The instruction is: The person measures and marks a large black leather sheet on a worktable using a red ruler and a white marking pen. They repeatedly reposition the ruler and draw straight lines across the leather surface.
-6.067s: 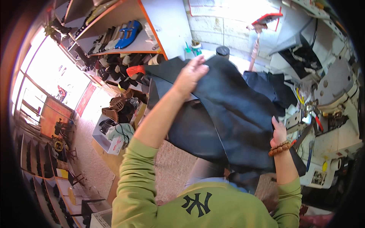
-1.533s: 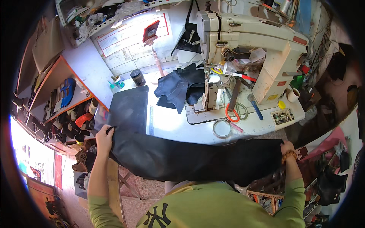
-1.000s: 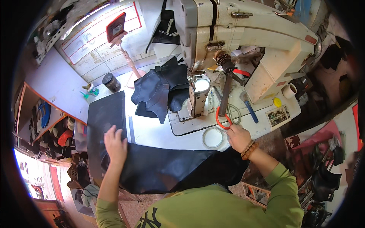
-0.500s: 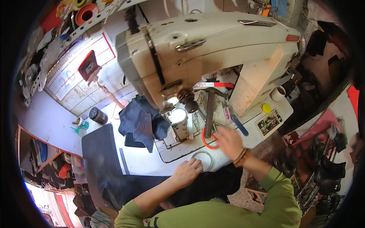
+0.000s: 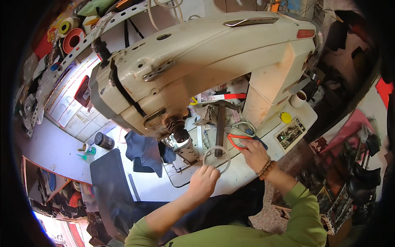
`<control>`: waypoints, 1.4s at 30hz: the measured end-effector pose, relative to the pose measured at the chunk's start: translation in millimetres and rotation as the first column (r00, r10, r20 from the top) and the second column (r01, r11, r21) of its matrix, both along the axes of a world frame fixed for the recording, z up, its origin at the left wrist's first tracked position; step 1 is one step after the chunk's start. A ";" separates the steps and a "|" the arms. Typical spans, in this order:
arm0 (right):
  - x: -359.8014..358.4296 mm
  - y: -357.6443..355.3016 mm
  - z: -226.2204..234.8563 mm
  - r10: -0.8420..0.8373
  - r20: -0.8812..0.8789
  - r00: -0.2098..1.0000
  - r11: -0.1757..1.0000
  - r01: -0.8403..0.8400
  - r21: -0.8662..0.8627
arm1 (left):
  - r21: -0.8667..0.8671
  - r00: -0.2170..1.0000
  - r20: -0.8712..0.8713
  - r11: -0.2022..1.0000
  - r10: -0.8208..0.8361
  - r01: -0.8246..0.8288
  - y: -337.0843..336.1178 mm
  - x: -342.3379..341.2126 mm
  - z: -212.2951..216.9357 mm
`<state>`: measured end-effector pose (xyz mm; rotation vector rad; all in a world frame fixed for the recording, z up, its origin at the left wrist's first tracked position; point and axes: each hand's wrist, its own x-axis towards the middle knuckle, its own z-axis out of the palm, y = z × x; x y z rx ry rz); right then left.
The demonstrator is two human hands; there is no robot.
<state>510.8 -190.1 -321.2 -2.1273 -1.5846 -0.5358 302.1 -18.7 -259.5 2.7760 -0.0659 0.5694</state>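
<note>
My left hand (image 5: pixel 203 181) is closed on the near rim of a pale tape roll (image 5: pixel 229 161), raised on edge above the front of the sewing-machine table. My right hand (image 5: pixel 256 155) has its fingers closed round the red-orange handle of a pair of scissors (image 5: pixel 234 143); the blades are hard to make out. Between the hands and further back lies a hammer (image 5: pixel 220 131) with a dark handle. A crumpled grey rag (image 5: pixel 207 114) sits beside the hammer head. Dark cut leather pieces (image 5: pixel 142 153) lie left of the machine's post.
The large cream sewing machine (image 5: pixel 197 61) arches over the work area. A small tray of metal parts (image 5: pixel 290 133), a yellow cap (image 5: pixel 286 117) and a white cup (image 5: pixel 298 99) stand at right. A dark jar (image 5: pixel 104 140) and a green-labelled bottle (image 5: pixel 89 149) stand at left.
My left hand has lifted the tape roll off the table and tilted it up. The right hand has closed on the scissors and moved them slightly right. The head view has shifted.
</note>
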 end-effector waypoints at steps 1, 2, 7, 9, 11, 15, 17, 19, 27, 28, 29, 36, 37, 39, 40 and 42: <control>-6.5 -2.0 -1.1 -0.010 -0.127 0.992 0.999 0.016 0.048 | 0.022 0.999 0.041 1.000 0.004 -0.005 -0.4 19.4 1.6; -12.3 -3.4 -1.6 0.001 -0.163 0.987 0.996 0.013 0.086 | 0.048 0.999 0.044 0.999 -0.010 0.007 1.3 39.9 3.6; -36.4 -3.0 2.8 -0.016 -0.327 0.945 0.980 0.079 0.181 | 0.069 0.999 0.049 0.997 0.022 -0.025 -5.9 96.6 11.5; -37.3 -5.4 10.2 -0.010 -0.365 0.931 0.984 0.074 0.160 | 0.038 1.000 0.023 0.999 -0.021 0.020 -1.9 72.5 11.7; -33.1 -4.2 20.4 0.010 -0.347 0.938 0.987 0.047 0.156 | 0.008 0.999 -0.044 1.000 0.009 -0.009 8.5 26.2 10.2; -14.8 17.1 44.0 0.076 -0.326 0.942 0.982 -0.014 0.188 | -0.037 0.935 -0.047 0.935 0.351 -0.353 46.9 -96.6 10.2; -4.7 35.2 52.7 0.101 -0.345 0.933 0.977 -0.028 0.210 | -0.006 0.771 -0.057 0.772 0.634 -0.635 60.1 -160.6 13.9; 2.7 53.3 55.1 0.096 -0.302 0.948 0.984 -0.044 0.174 | 0.000 0.611 -0.006 0.611 0.792 -0.792 73.9 -216.7 17.2; 98.9 140.6 35.6 -0.169 -0.265 0.949 0.972 0.205 0.116 | -0.081 0.330 -0.173 0.320 0.928 -0.944 94.7 -314.8 -8.9; 120.6 151.1 39.7 -0.223 -0.245 0.944 0.966 0.247 0.075 | -0.094 0.328 -0.197 0.315 0.924 -0.945 97.2 -317.8 -13.0; 141.4 160.6 44.3 -0.274 -0.225 0.935 0.957 0.289 0.033 | -0.096 0.336 -0.242 0.322 0.911 -0.942 98.7 -319.6 -16.2; 220.8 210.9 50.8 -0.357 -0.197 0.913 0.933 0.338 -0.124 | -0.115 0.373 -0.302 0.355 0.877 -0.928 101.6 -323.0 -12.5; 223.0 215.4 49.6 -0.398 -0.165 0.902 0.913 0.372 -0.168 | -0.136 0.383 -0.296 0.358 0.875 -0.924 103.1 -322.4 -10.8; 225.5 220.9 51.5 -0.473 -0.083 0.877 0.863 0.442 -0.245 | -0.022 0.422 -0.182 0.426 0.888 -0.905 108.2 -324.4 -7.8; 225.9 224.1 52.2 -0.482 -0.061 0.874 0.857 0.455 -0.243 | 0.034 0.446 -0.122 0.452 0.887 -0.891 111.1 -322.8 -9.3; 230.5 229.4 61.6 -0.495 -0.135 0.858 0.835 0.427 -0.347 | -0.105 0.452 -0.205 0.440 0.868 -0.892 112.2 -322.4 -10.5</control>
